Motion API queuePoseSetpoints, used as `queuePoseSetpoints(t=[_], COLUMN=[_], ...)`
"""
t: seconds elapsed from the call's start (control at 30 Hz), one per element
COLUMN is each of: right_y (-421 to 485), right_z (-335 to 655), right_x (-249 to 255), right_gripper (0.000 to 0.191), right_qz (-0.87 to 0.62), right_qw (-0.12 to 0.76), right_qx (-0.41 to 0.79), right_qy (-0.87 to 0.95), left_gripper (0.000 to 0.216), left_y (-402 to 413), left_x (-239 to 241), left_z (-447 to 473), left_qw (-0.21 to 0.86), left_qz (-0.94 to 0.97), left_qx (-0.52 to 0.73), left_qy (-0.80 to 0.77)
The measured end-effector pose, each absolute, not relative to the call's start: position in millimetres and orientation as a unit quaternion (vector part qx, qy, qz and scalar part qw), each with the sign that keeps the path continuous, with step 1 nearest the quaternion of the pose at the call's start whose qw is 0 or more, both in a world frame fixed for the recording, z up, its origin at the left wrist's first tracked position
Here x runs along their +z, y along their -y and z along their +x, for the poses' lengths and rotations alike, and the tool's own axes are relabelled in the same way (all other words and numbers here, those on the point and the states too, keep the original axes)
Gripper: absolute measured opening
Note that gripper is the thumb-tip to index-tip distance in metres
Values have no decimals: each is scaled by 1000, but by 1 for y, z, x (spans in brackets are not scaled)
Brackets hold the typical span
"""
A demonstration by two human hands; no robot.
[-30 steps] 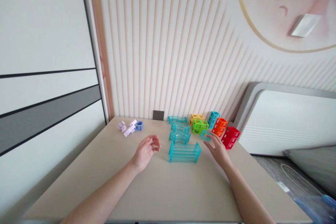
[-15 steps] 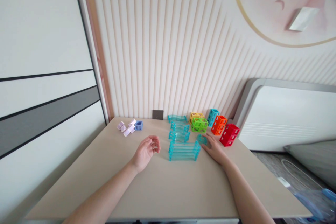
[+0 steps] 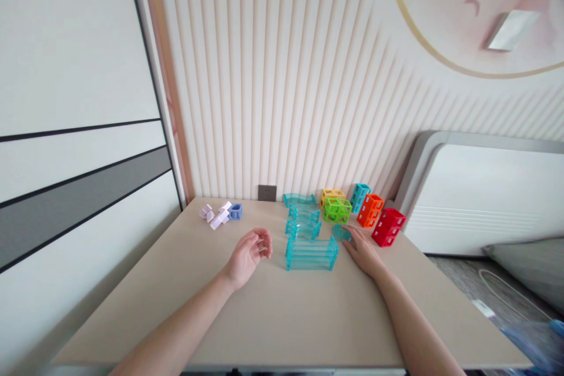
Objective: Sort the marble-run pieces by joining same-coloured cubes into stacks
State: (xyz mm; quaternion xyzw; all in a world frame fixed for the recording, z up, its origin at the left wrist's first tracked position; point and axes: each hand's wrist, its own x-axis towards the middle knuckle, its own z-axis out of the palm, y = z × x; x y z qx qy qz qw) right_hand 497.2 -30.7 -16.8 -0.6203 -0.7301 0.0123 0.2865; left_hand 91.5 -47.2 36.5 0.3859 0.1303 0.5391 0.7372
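My left hand (image 3: 247, 255) hovers over the table with loosely curled fingers, holding nothing, just left of the teal pieces. On the right, my right hand (image 3: 365, 251) rests low with its thumb and fingertips around a flat, see-through teal piece (image 3: 341, 232). Part of that piece is hidden by the fingers. Between my hands stands a group of clear teal slatted pieces (image 3: 311, 255) in a row. Behind it are two curved teal pieces (image 3: 304, 229), (image 3: 305, 214) and a wavy teal piece (image 3: 299, 200) near the wall.
Open-frame blocks stand at the back right: yellow (image 3: 331, 194), green (image 3: 337, 210), blue (image 3: 361, 197), orange (image 3: 370, 210) and red (image 3: 388, 227). Pale lilac pieces (image 3: 219, 218) and a blue-violet block (image 3: 235, 211) sit at the back left. A ribbed wall (image 3: 247, 82) borders the table (image 3: 282, 323).
The whole view has shifted slightly, so everything sits a little further right. Both hands stay in nearly the same places, the right one still at the flat teal piece.
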Motion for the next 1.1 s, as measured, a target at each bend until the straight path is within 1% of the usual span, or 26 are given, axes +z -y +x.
queuePoseSetpoints(t=[0.2,0.27,0.33,0.43,0.5,0.57,0.63,0.83,0.97,1.1], right_y=[34,33,31,30,30,30,30,28,30,32], right_z=[492,492,493,494,494,494,494,497,496,496], right_x=[-13,-13,-14,-16,-16,-17,-19,-25,-25,-23], right_gripper=[43,42,42,44,45,46,48,54,54,54], right_qz=[-635,-637,-637,-641,-642,-641,-642,-643,-629,-625], right_qw=[282,279,277,273,270,269,268,272,279,280], right_qx=[13,12,10,7,6,4,5,9,2,4], right_qy=[719,719,719,717,718,719,718,716,725,729], left_gripper=[23,24,23,15,13,14,13,18,23,32], left_y=[47,46,43,31,20,9,-1,-10,-15,-23], left_x=[33,34,39,51,57,58,51,26,24,27], left_z=[93,91,85,65,47,30,17,-4,-15,-18], left_qw=[732,709,642,448,327,244,197,126,35,-43], left_qz=[397,432,528,691,743,762,755,764,767,793], left_qx=[538,536,520,491,489,484,487,455,432,362], left_qy=[-134,-151,-197,-284,-319,-354,-391,-439,-473,-488])
